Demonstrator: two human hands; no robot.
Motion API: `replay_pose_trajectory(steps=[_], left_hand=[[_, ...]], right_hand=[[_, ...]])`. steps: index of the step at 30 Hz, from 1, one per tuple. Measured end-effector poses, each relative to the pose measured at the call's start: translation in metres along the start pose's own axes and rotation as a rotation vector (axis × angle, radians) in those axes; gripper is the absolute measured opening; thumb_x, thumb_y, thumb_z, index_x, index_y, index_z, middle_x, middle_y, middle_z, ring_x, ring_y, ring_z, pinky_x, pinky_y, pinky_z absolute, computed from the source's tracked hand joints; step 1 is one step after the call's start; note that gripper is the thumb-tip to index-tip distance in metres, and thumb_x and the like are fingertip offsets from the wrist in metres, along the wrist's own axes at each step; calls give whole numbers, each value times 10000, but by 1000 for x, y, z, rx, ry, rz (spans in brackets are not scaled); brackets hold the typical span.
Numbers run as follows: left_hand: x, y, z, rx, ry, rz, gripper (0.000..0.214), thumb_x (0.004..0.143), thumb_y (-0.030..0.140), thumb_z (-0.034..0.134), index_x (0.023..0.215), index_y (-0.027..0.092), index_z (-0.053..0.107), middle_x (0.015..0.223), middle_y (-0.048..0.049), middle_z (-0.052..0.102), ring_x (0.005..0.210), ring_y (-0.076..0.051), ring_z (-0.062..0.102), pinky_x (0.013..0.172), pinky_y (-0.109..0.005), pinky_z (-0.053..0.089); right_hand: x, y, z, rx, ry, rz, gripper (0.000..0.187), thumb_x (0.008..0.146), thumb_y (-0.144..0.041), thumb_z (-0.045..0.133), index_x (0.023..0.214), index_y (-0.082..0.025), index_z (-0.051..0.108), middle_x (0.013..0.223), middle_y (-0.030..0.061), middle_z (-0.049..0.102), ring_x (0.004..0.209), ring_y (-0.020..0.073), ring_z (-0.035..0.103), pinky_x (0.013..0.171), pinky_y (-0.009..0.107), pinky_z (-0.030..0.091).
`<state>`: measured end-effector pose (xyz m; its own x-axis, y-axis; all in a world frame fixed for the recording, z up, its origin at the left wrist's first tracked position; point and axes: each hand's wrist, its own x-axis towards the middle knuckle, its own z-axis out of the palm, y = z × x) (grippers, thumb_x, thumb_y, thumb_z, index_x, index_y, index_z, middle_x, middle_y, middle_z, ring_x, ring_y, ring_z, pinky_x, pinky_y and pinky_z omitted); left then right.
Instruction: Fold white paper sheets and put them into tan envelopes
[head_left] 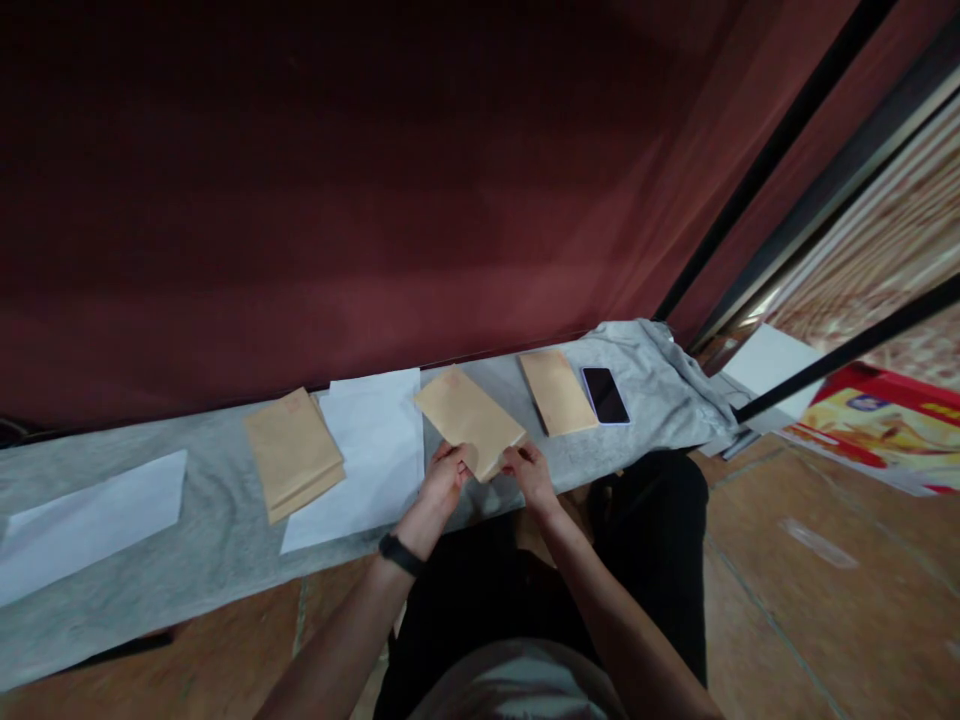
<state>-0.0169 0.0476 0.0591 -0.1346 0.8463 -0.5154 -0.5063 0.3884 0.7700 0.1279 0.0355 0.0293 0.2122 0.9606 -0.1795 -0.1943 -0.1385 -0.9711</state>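
Note:
A brown paper envelope [471, 412] is held at a slant above the grey cloth, between my two hands. My left hand [448, 474] pinches its near left edge, and my right hand [528, 471] grips its near right corner. A strip of white shows along the envelope's right end, near my right fingers. Left of it, a stack of brown envelopes [292, 450] lies partly over white paper sheets [367, 450]. To the right rests another brown envelope or small pile [559, 392], beside a phone [606, 395] with a dark screen.
A grey cloth [217, 540] covers the long narrow bench. More white paper [97, 520] lies at its left end. Behind it hangs a dark red curtain [375, 220]. On the right are a black pole [780, 150] and a red and yellow box [885, 425] on the tiled floor.

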Motion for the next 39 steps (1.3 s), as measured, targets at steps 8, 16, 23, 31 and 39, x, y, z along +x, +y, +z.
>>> replay_pose_trajectory(steps=[8,16,23,31,39], left_hand=[[37,6,-8,515,-3,190,225,726,137,627,946,172,658,828,-36,726,822,-210,703,776,-322,564],[43,10,-13,1047,199,500,545,797,92,559,1338,162,545,1267,-152,636,1250,-303,569,1091,-462,417],[79,1,29,1377,-302,964,501,905,261,558,1403,200,534,1578,-110,408,1516,-296,237,1248,-507,90],[105,-2,28,1430,-489,951,587,952,367,509,1483,129,433,1594,-157,358,1518,-241,240,1247,-436,78],[58,-13,-6,1549,-628,1037,550,995,343,454,1499,130,397,1591,-150,370,1508,-229,268,1245,-413,108]], right_hand=[[6,-2,-39,-366,98,-261,340,874,-436,548,1097,-202,655,987,90,716,893,235,679,810,394,566],[10,9,-40,-909,-341,-728,339,992,-252,458,1253,-228,673,1302,78,676,1278,249,564,1118,478,424],[10,17,-42,-952,-348,-729,354,996,-283,456,1291,-272,650,1337,69,657,1288,268,562,1113,515,424],[9,17,-40,-968,-346,-739,346,998,-264,436,1274,-269,644,1316,75,664,1269,278,571,1089,532,428],[15,20,-47,-820,-274,-634,374,1028,-360,364,1254,-223,628,1290,110,660,1212,256,598,1059,504,467]])
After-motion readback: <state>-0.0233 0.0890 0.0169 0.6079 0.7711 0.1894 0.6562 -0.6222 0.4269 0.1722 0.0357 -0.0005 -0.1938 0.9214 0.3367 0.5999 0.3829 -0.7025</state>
